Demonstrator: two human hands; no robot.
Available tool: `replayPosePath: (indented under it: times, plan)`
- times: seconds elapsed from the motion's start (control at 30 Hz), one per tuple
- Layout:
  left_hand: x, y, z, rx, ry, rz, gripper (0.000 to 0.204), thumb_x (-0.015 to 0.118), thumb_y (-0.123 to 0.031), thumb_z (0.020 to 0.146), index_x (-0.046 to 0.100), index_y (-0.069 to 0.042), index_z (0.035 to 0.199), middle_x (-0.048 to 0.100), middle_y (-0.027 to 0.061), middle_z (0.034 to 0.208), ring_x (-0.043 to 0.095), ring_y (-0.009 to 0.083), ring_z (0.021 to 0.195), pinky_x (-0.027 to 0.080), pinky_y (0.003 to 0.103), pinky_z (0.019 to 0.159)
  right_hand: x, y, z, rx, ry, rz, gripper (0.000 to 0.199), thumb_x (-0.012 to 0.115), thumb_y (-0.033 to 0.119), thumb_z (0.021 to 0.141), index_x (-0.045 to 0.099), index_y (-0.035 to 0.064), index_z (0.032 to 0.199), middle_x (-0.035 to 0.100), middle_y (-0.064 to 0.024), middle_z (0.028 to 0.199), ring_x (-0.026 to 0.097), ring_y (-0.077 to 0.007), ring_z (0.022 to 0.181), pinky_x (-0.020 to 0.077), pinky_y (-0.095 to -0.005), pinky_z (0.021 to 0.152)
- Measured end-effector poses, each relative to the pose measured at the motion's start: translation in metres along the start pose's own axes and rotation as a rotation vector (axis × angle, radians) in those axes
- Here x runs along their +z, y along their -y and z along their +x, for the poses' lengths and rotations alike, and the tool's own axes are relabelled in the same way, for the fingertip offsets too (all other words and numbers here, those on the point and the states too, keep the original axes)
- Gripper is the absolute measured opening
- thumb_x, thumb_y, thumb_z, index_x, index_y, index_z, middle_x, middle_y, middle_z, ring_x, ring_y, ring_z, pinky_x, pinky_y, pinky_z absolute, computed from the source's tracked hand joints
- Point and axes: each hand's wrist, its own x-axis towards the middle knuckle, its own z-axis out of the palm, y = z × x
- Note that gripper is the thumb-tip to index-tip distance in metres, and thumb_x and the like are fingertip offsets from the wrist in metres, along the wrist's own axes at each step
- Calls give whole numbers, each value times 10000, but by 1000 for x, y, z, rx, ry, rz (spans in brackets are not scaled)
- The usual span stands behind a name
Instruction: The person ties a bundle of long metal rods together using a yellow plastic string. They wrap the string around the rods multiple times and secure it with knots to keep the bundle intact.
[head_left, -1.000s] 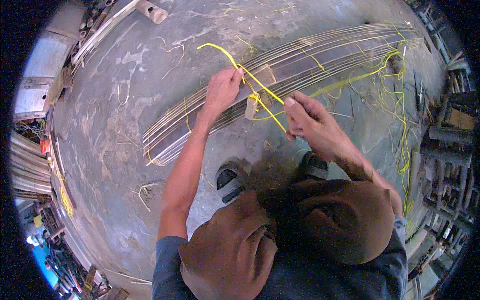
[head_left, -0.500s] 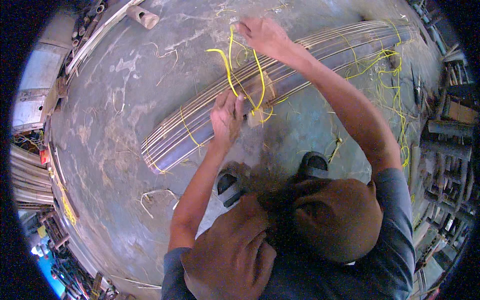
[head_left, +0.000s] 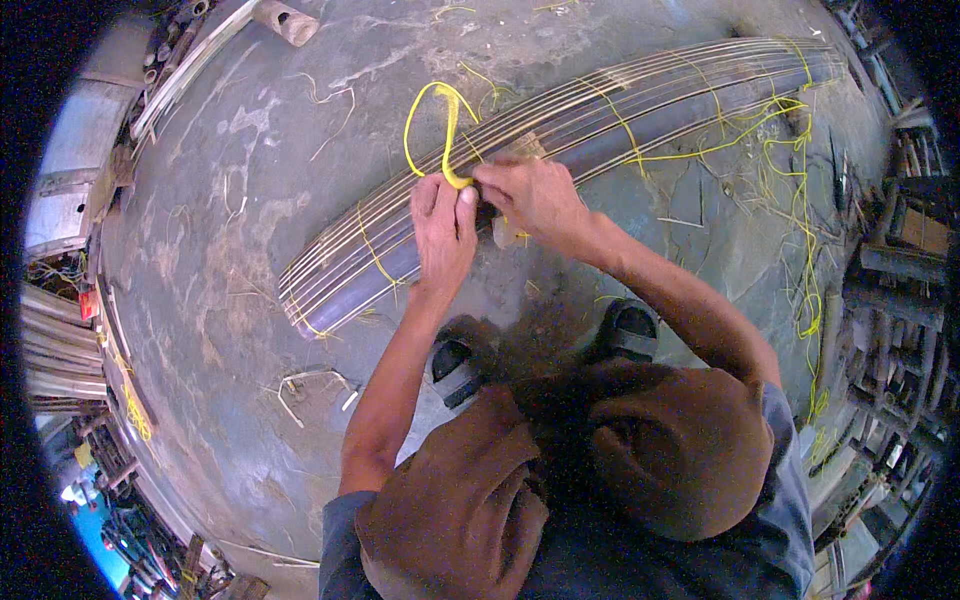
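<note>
Grey floor (head_left: pixel 240 330) lay under the strip bundle (head_left: pixel 590 130); at twelve o'clock, over it, your left hand (head_left: pixel 443 225) and right hand (head_left: pixel 538 198) pinched the yellow cord (head_left: pixel 450 120), which slack pinching could have let slip.

Just above frame centre, the left hand (head_left: pixel 442 228) and right hand (head_left: pixel 535 200) came close together — both pinching a yellow cord (head_left: pixel 451 130), its loop arching overhead! Beneath, a long strip-lined bundle (head_left: pixel 590 135) slanted from centre-left to upper right.
</note>
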Motion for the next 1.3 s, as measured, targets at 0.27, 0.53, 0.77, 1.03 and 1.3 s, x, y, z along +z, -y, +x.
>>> replayPosePath:
  times: [0.27, 0.53, 0.77, 1.03, 1.3]
  plan:
    - [-33, 13, -20, 177, 357, 398, 486, 638, -115, 790, 510, -73, 1257, 506, 154, 1137, 498, 356, 1046, 416, 458, 883, -26, 8, 29, 255, -107, 891, 408, 509, 350, 948, 599, 13, 737, 601, -24, 710, 487, -96, 627, 408, -273, 576]
    - [-45, 22, 10, 354, 365, 209, 294, 596, -86, 837, 559, 35, 1103, 549, 172, 928, 563, 335, 908, 459, 430, 816, -43, 9, 96, 241, 141, 479, 393, 506, 346, 878, 552, -26, 761, 514, -73, 620, 509, -167, 597, 421, -361, 561]
    - [-39, 7, -6, 278, 300, 128, 311, 639, -149, 843, 599, 21, 1100, 574, 150, 912, 556, 299, 813, 469, 412, 743, -52, 41, 85, -16, 184, 333, 453, 479, 389, 894, 565, -43, 788, 555, -233, 684, 538, -324, 615, 427, -442, 624]
    - [-3, 0, 39, -128, 178, -268, 131, 648, -121, 852, 676, 7, 855, 616, 138, 763, 593, 257, 642, 464, 370, 605, -63, 9, 72, 18, -2, 472, 542, 440, 467, 949, 618, -42, 893, 646, -187, 828, 610, -293, 745, 474, -380, 700]
    - [4, -27, 64, -3, 343, -189, 138, 583, -93, 885, 612, -3, 985, 613, 177, 825, 593, 368, 758, 467, 428, 680, -77, -73, -21, 304, -245, 209, 422, 476, 338, 972, 615, -28, 814, 569, -96, 613, 515, -139, 580, 437, -312, 567]
